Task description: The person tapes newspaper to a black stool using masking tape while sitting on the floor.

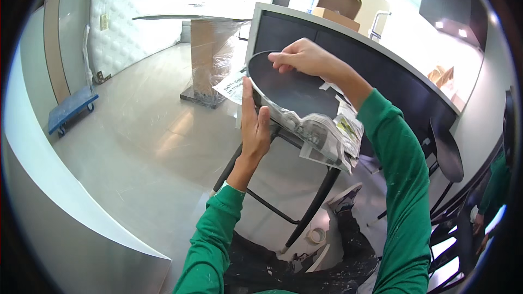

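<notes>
In front of me stands a tall stool with a dark seat (291, 90) and black legs (313, 207). Crumpled newspaper (321, 130) wraps the seat's near edge, and another printed sheet (231, 88) sticks out at its left. My left hand (254, 130) lies against the seat's left rim, fingers stretched and thumb apart. Above the far part of the seat, my right hand (308, 59) is closed with its fingers curled in. Whatever it may hold is hidden. A roll of tape (316, 235) lies on the floor by my feet.
Behind the stool runs a dark counter (354, 49) with a cardboard box (335, 17) on top. A plastic-wrapped table (206, 57) and a blue dolly (73, 110) stand to the left. Another dark chair (447, 152) is at right. A pale panel edge (98, 207) curves along the lower left.
</notes>
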`<state>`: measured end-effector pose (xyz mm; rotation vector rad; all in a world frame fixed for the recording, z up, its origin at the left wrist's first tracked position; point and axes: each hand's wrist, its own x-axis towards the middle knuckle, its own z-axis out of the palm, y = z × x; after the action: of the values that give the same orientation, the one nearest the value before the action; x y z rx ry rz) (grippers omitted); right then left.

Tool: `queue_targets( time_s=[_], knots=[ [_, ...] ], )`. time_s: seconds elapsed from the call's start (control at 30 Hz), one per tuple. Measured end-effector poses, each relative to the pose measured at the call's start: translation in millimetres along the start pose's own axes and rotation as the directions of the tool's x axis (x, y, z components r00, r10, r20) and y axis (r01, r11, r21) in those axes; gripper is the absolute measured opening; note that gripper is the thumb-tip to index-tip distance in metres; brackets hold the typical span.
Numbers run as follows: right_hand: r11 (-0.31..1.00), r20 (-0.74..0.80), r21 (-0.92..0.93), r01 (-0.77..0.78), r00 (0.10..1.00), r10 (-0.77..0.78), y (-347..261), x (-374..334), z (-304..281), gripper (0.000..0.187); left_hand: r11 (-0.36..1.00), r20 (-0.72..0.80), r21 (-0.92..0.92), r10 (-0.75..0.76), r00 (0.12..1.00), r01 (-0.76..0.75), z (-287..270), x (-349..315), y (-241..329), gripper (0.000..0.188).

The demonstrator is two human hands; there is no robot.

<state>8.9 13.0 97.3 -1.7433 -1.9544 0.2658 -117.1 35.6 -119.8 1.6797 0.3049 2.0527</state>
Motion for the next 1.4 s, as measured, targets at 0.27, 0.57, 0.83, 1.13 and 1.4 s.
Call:
queue_targets(
  time_s=[0.27, 0.57, 0.83, 1.13, 1.4],
  knots=[
    [0.942, -0.791, -0.121, 0.313, 0.543, -0.282, 115.3, -235.0, -13.9, 0.020, 0.931, -0.008, 0.250, 0.279, 0.960, -0.268, -3.6, -7.9, 32.0, 0.093],
    [0.938, -0.389, 0.047, -0.343, 0.859, 0.333, 351.0, -474.5, 276.4, 0.026, 0.758, 0.886, 0.245, 0.078, 0.458, -0.604, 31.1, 23.0, 119.4, 0.059],
    [0.750, 0.146, -0.452, -0.483, 0.789, 0.596, 420.0, -488.7, 421.1, 0.036, 0.637, 0.886, 0.183, 0.223, 0.406, -0.749, 39.4, 44.1, 137.4, 0.062],
    [0.766, 0.023, -0.358, -0.533, 0.816, 0.578, 409.9, -500.9, 403.3, 0.026, 0.958, 0.727, 0.011, 0.190, 0.660, -0.287, 12.2, -186.2, 130.7, 0.024],
    [0.364, 0.008, 0.897, -0.251, 0.833, 0.554, 266.6, -477.9, 259.8, 0.029, 0.807, 0.680, 0.260, -0.543, 0.493, 0.531, 71.2, -277.6, 118.7, 0.059]
  ],
)
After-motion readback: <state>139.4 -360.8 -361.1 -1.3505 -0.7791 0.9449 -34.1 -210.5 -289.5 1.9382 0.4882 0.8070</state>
